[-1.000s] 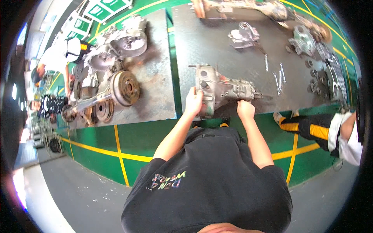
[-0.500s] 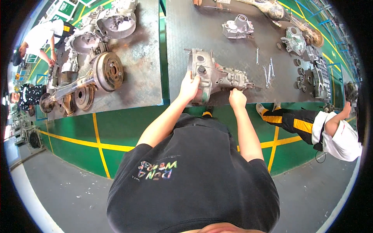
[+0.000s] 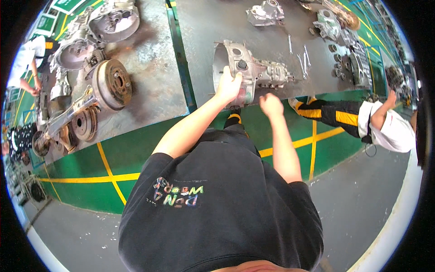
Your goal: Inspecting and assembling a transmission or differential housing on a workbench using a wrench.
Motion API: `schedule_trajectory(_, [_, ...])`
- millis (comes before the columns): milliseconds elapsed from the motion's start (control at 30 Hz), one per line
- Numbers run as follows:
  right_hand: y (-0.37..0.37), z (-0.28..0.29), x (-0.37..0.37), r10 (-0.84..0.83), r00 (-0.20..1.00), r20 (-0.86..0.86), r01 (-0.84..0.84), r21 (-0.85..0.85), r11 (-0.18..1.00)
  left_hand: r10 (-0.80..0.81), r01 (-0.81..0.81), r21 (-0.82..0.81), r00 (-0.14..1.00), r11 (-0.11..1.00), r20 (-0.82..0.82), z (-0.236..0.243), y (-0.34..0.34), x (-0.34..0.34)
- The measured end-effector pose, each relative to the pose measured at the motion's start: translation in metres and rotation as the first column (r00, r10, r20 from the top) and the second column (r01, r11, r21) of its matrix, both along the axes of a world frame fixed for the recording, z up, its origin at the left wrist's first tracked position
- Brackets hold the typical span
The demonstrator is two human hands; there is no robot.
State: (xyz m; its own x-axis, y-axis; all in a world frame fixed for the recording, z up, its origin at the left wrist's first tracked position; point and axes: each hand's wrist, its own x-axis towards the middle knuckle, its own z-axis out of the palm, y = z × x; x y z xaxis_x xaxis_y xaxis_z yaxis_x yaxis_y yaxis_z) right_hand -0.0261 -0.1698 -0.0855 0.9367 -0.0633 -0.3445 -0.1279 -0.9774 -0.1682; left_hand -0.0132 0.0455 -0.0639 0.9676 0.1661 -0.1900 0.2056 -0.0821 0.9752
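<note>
Grey cast gearbox housing (image 3: 247, 75) lies at the steel plate's (image 3: 204, 36) near edge; left hand (image 3: 228, 86) grips its bell end, seemingly steadying it, while right hand (image 3: 271, 104) hovers clenched, empty.

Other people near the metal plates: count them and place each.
3: one in white at far left, one in dark clothes lower left, one in white crouching at right. More may be hidden.

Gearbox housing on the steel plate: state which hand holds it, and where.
The left hand grips the gearbox housing at its wide bell end; the right hand is a closed fist off it, holding nothing visible.
</note>
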Motion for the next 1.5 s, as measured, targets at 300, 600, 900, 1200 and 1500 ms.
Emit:
schedule_trajectory(300, [0.1, -0.033, -0.095, -0.204, 0.972, 0.121, 0.117, 0.507, 0.854, -0.012, -0.005, 0.126, 0.991, 0.992, 0.136, -0.006, -0.002, 0.002])
schedule_trajectory(600, [0.128, -0.008, -0.107, -0.092, 0.902, 0.422, 0.0, 0.212, 0.977, -0.02, 0.021, 0.1, 1.0, 0.995, -0.005, -0.003, -0.002, 0.001])
schedule_trajectory(900, [0.131, -0.007, -0.107, -0.108, 0.918, 0.382, 0.009, 0.25, 0.968, -0.043, 0.0, 0.288, 0.989, 0.958, 0.144, 0.024, 0.007, -0.005])
schedule_trajectory(1200, [0.125, -0.001, -0.101, -0.007, 0.919, 0.394, -0.051, 0.138, 0.989, 0.027, -0.036, 0.188, 0.998, 0.981, 0.048, 0.006, 0.001, 0.001])
schedule_trajectory(1500, [0.124, 0.011, -0.095, 0.103, 0.935, 0.34, -0.105, -0.013, 0.994, -0.034, 0.03, 0.14, 0.999, 0.99, 0.029, 0.01, 0.004, -0.001])
